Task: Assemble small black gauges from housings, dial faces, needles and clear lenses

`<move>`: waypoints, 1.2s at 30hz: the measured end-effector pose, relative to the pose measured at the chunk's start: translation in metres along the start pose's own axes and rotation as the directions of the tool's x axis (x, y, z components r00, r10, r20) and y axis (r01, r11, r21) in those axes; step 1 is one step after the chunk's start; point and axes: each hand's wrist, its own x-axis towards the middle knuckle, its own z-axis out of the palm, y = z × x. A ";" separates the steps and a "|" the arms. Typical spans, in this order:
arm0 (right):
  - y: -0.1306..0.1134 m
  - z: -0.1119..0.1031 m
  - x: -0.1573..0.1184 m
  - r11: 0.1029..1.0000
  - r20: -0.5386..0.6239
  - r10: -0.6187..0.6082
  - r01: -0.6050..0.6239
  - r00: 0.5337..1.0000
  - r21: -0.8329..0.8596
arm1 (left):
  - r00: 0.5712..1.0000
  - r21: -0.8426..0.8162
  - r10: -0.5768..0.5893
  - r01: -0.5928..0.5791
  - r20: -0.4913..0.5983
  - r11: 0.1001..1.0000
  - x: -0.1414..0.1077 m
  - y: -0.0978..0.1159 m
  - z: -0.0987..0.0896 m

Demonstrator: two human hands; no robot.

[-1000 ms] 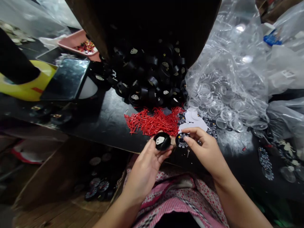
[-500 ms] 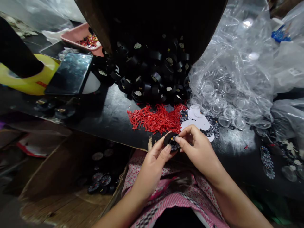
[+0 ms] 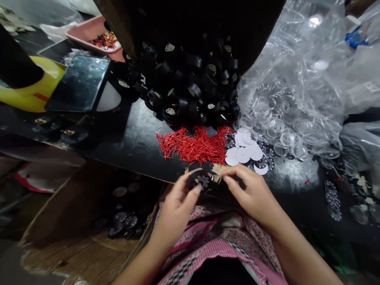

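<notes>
My left hand grips a round black gauge, tilted, its printed dial face partly showing and blurred. To its right, my right hand has thumb and forefinger pinched together, apart from the gauge; a small thing seems to be at the fingertips, too blurred to name. Just beyond both hands lies a heap of red pointers. Beside that are thin dial discs, some white side up, others showing black printed faces. Behind the pointers, many black round housings are piled up.
Clear round covers spill from a plastic bag at right. A phone leans near a yellow roll; a pink tray of small parts stands behind. Below the table edge, a cardboard box holds several gauges.
My right hand has come off the dial face, leaving a gap between the hands. My left hand has moved left with the gauge and tilted it. The view has shifted slightly.
</notes>
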 end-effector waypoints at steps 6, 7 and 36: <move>0.000 0.012 0.038 0.764 0.042 -0.082 0.090 0.996 -0.639 | 0.998 -0.304 -0.050 0.040 -0.025 0.952 0.005 0.010 -0.002; -0.001 0.012 0.041 0.737 0.063 -0.102 0.118 0.993 -0.665 | 0.998 -0.344 -0.059 0.045 -0.029 0.938 0.005 0.013 -0.001; -0.026 0.006 0.015 0.991 -0.021 -0.118 0.116 0.993 -0.068 | 0.995 -0.189 0.101 -0.097 0.013 0.977 0.011 0.013 0.022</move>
